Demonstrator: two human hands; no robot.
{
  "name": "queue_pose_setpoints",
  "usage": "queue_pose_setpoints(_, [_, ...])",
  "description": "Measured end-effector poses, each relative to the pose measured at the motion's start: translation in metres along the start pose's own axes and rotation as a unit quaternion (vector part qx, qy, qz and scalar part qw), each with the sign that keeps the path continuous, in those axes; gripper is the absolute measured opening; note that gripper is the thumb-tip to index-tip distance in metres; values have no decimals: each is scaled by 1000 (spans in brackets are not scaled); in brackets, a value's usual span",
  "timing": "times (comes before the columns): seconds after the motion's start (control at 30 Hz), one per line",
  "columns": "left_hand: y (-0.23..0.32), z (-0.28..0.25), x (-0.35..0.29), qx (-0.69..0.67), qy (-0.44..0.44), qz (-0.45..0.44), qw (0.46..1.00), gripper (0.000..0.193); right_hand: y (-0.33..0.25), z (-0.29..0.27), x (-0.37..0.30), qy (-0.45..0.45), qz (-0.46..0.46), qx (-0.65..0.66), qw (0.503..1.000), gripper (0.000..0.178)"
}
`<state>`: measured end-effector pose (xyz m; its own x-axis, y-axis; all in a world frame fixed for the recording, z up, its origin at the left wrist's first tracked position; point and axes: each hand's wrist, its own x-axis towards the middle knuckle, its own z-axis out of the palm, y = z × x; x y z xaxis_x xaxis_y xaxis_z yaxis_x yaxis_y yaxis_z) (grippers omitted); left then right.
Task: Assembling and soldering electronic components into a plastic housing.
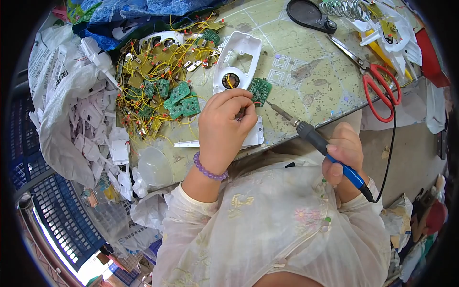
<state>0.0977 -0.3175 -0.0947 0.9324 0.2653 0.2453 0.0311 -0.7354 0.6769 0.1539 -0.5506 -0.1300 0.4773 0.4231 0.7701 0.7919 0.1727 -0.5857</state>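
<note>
The right hand (343, 152) is gripping a soldering iron (313, 137), its tip pointing toward a green circuit board (261, 90). The board is lying just beside a white casing (245, 75); the left hand (224, 115) is curling narrowly near it, any hold being hidden.

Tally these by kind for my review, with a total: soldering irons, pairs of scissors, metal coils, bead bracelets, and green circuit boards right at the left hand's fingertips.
Soldering iron, in the right hand: 1
Scissors, pairs: 1
Metal coil: 1
Bead bracelet: 1
Green circuit board at the left hand: 1
Total: 5
</note>
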Motion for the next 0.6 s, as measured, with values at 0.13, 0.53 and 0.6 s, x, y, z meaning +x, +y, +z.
queue_pose_setpoints(0.13, [-2, -3, 1, 21, -19, 19, 999, 7, 0, 1, 0, 13, 2, 5, 1000, 23])
queue_pose_setpoints(0.53, [4, -50, 48, 182, 3, 117, 976, 14, 8, -11, -5, 181, 30, 0, 983, 33])
queue_pose_setpoints(0.6, [11, -42, 53, 159, -29, 132, 978, 11, 2, -13, 1, 199, 54, -1, 979, 34])
